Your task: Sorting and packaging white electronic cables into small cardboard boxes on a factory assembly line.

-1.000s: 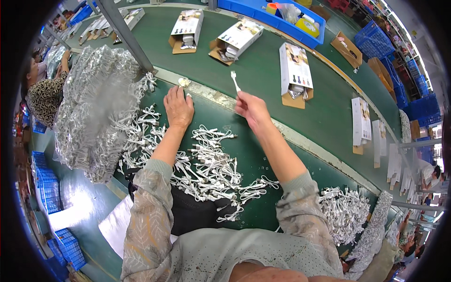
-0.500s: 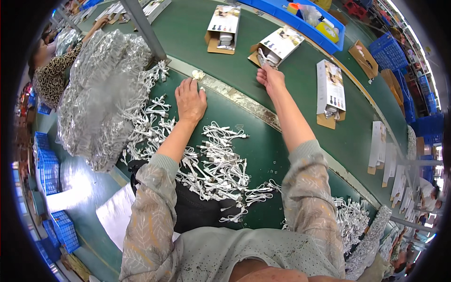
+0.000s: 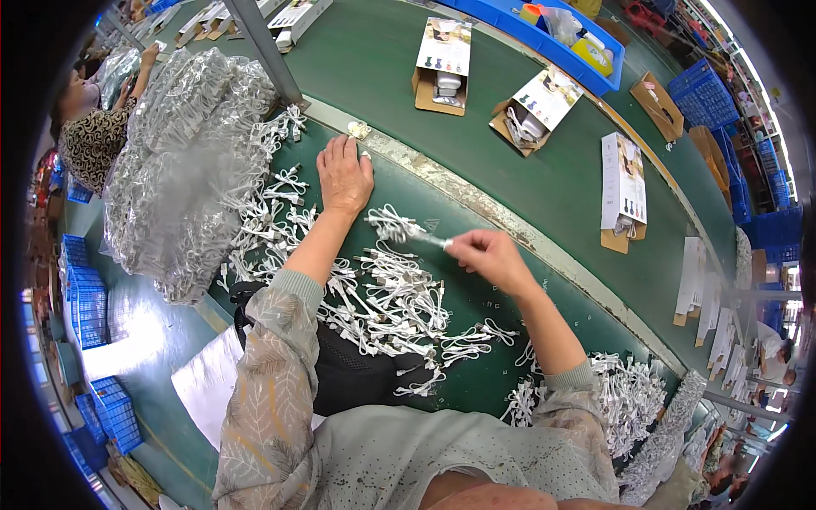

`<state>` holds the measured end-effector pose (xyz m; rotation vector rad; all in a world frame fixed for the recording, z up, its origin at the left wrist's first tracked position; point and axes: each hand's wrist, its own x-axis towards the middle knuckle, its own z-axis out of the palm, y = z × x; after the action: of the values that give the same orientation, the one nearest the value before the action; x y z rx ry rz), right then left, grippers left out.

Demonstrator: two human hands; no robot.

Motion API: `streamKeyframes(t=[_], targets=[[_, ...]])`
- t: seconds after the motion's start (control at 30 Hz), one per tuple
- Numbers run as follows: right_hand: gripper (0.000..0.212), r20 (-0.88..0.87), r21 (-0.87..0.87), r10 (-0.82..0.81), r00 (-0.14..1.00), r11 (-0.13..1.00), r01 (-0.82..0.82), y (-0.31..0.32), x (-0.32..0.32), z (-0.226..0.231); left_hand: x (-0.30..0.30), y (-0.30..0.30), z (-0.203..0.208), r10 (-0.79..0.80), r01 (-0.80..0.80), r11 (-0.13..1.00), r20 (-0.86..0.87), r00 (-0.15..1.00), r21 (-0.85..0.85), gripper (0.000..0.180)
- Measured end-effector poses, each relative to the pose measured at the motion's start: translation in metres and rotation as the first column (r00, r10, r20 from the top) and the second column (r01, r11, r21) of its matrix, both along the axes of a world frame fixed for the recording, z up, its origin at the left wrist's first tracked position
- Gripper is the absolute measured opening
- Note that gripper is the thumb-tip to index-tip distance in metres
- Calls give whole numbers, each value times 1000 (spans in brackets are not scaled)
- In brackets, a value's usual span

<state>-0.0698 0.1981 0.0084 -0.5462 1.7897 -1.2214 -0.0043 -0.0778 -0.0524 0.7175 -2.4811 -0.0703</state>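
My left hand point(image 3: 344, 174) lies flat on the green table with its fingers stretched toward the worn metal strip point(image 3: 433, 174). Between thumb and fingers, my right hand point(image 3: 493, 259) pinches one end of a white USB cable point(image 3: 425, 235), slightly blurred, stretching left over the loose heap. That heap of white cables point(image 3: 399, 293) spreads across the table between my forearms. Beyond the strip, an open-ended printed box point(image 3: 548, 95) shows a white cable point(image 3: 515, 126) and a pale item inside its near end. Another open box point(image 3: 444, 51) with white contents stands to its left.
A large pile of clear-bagged cables point(image 3: 183, 170) sits at left, beside a metal post point(image 3: 265, 51). More cables point(image 3: 629, 395) lie at right. Further boxes point(image 3: 623, 178) line the green belt. A blue tray point(image 3: 510, 25) is at the far side. A co-worker point(image 3: 93, 127) sits far left.
My right hand has left the box and come back over the table, now pinching a cable from the heap. The boxes have shifted right along the belt. My left hand stays put.
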Motion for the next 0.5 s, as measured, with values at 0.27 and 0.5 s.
streamKeyframes(t=[0.27,0.5], targets=[[24,507,-188,-227,831,912,364,-30,-37,-1,-2,0,-1,0,0,1000,-4,1000,-15,39],[16,521,-163,-536,664,701,694,-91,-116,-39,0,2,1,4,-4,1000,20,1000,21,40]])
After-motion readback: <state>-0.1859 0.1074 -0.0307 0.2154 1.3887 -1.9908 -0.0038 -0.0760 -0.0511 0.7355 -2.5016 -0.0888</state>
